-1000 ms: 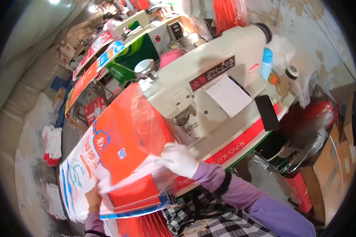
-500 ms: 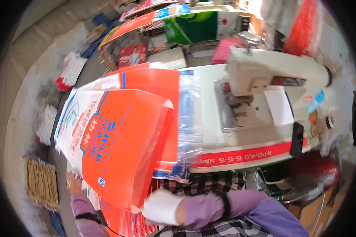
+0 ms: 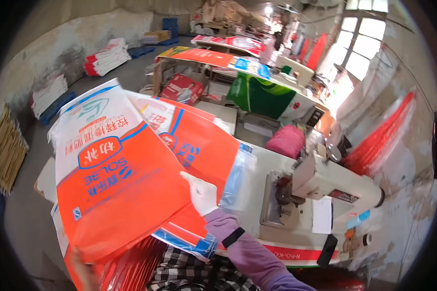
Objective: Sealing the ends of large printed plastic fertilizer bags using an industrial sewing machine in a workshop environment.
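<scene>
A large orange and white printed sack (image 3: 126, 189) lies slanted in front of me, its white end away from me. My right hand (image 3: 203, 194), in a white glove, is closed on the sack's right edge, its other fingers partly hidden. Close to me, my left hand (image 3: 84, 269) grips the sack's near left corner; it is slightly blurred. Beneath lies another orange and white sack (image 3: 211, 140), with clear plastic and a blue-edged piece showing at its side. Red folded sacks (image 3: 131, 266) sit below, by my lap.
A white sewing machine (image 3: 332, 182) stands on the table to the right, with a pink thread cone (image 3: 286, 141) behind it. Stacked sacks (image 3: 107, 57) lie along the left wall. Farther off stand more tables draped with printed sheets (image 3: 213, 58).
The view has tilted up toward the room. My right hand has gone from the sack's near corner up to its right edge. My left hand has shifted to the near left corner.
</scene>
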Tool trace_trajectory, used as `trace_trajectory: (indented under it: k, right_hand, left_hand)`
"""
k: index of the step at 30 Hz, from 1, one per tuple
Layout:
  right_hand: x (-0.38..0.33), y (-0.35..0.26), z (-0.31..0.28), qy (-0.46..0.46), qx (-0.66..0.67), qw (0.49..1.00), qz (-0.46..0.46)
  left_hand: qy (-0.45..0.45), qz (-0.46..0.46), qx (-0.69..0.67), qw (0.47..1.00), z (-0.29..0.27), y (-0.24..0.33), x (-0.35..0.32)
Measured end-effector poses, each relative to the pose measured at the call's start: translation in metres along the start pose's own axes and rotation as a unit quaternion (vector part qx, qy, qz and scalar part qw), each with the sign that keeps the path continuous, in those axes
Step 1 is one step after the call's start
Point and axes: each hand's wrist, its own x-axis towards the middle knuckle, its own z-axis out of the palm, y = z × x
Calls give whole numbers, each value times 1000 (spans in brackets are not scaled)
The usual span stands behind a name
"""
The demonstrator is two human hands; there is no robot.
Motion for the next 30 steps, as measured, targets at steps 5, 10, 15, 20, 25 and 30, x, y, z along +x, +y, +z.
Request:
trace_trajectory:
  k: [5, 10, 15, 20, 25, 30]
  right_hand:
    - [18, -146, 80, -54, 129, 981, -135]
    - [-83, -145, 202, -291, -102, 940, -146]
    - [-154, -83, 233, -401, -342, 833, -168]
    - [-186, -15, 256, -214, -167, 961, -44]
    - [-201, -25, 181, -290, 49, 943, 157]
    - [-257, -47, 146, -399, -97, 911, -37]
  left_hand:
    - [205, 70, -3, 976, -178, 42, -45]
    - [370, -77, 102, 920, -175, 6, -124]
    - [320, -95, 121, 935, -168, -55, -159]
    - [255, -152, -136, 945, -159, -113, -82]
    - [273, 12, 368, 889, -166, -155, -52]
    - [-307, 370, 445, 755, 128, -71, -14]
